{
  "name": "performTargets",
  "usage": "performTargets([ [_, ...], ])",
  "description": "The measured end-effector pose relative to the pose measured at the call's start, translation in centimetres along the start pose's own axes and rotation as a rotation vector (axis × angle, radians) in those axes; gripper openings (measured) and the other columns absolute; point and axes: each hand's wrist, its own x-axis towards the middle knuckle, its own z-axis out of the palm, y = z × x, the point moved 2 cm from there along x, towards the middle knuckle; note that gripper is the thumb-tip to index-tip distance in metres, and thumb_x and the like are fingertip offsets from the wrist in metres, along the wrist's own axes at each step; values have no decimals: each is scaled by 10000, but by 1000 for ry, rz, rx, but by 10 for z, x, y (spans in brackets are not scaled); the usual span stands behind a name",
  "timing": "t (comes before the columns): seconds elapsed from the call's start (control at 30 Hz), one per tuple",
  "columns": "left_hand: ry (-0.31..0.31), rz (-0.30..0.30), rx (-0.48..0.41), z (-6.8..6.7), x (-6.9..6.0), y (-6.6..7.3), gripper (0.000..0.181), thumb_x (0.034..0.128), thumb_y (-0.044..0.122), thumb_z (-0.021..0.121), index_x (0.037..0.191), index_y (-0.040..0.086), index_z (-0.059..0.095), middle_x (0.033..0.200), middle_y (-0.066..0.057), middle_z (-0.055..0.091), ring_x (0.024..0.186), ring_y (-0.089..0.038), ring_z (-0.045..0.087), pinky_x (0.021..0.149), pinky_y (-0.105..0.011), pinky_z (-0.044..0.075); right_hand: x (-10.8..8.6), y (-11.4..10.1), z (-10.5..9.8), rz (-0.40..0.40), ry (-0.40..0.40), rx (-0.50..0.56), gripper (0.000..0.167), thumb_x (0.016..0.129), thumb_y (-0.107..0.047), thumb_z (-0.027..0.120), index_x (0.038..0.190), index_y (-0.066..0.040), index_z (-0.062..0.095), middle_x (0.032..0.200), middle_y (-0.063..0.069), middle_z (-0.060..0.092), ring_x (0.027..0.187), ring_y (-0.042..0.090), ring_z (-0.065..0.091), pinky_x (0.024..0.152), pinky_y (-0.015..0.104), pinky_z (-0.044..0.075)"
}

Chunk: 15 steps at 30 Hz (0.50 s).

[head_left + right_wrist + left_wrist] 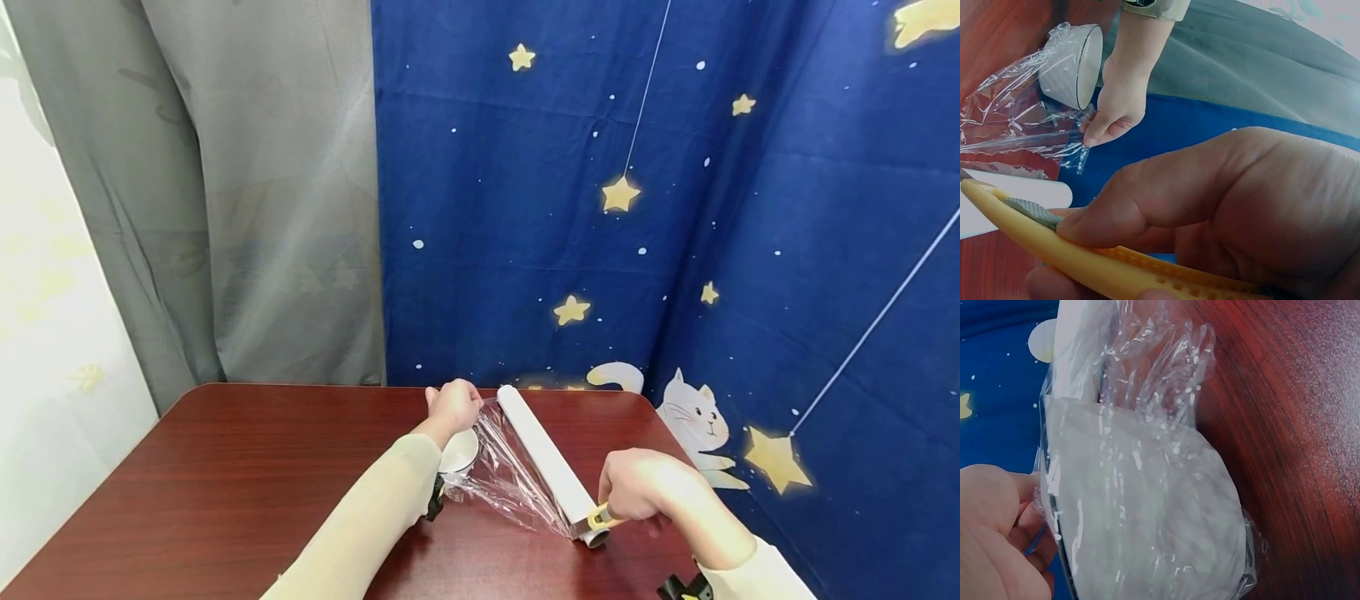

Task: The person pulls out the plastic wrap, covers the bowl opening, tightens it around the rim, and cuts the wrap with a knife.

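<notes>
My left hand (pixel 456 406) pinches the edge of a sheet of clear plastic wrap (pixel 504 475) near the table's far side. Under that film stands a white bowl (pixel 459 452) with a dark rim, beside the left wrist; in the left wrist view the wrap (pixel 1119 487) lies across the bowl. The film stretches to a white roll (pixel 546 454) lying slantwise on the table. In my right hand (pixel 637 485) is a yellow utility knife (pixel 1079 262), gripped with the thumb by its grey slider (pixel 1034 212). Its blade (pixel 581 527) is at the roll's near end, against the film.
The dark red wooden table (pixel 300 467) carries the bowl and roll on its right half. Behind its far edge hang a grey curtain (pixel 292 208) and a blue curtain (pixel 510 192) with stars. Each wrist wears a black device.
</notes>
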Motion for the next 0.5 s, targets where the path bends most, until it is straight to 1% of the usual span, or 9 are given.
performTargets([
  [0.13,-5,-5,0,2,0,0,220,1026,181,722,818,155,793,858,38,781,962,-228,719,1102,-580,339,-2,0,1,-5,-6,-9,170,899,-63,731,864,-221,782,661,42,675,362,79,461,402,203,368],
  [0.23,-7,-1,-3,3,0,1,178,1025,173,719,882,139,818,894,25,792,1000,-244,721,1085,-568,340,-3,-1,0,-10,-2,-25,169,889,-64,735,852,-223,778,651,44,681,357,73,464,404,200,374],
  [0.33,6,9,2,3,1,1,152,1014,166,726,904,131,825,910,9,798,1016,-261,723,1053,-561,346,-5,-1,-2,-18,4,-35,156,885,-76,755,839,-224,776,654,36,676,356,70,469,408,200,383],
  [0.5,11,11,11,3,2,2,146,1012,160,725,918,124,831,902,8,791,1011,-261,712,1056,-563,339,-8,0,-4,-34,18,-42,160,875,-100,788,804,-242,769,616,26,662,351,76,465,442,223,412],
])
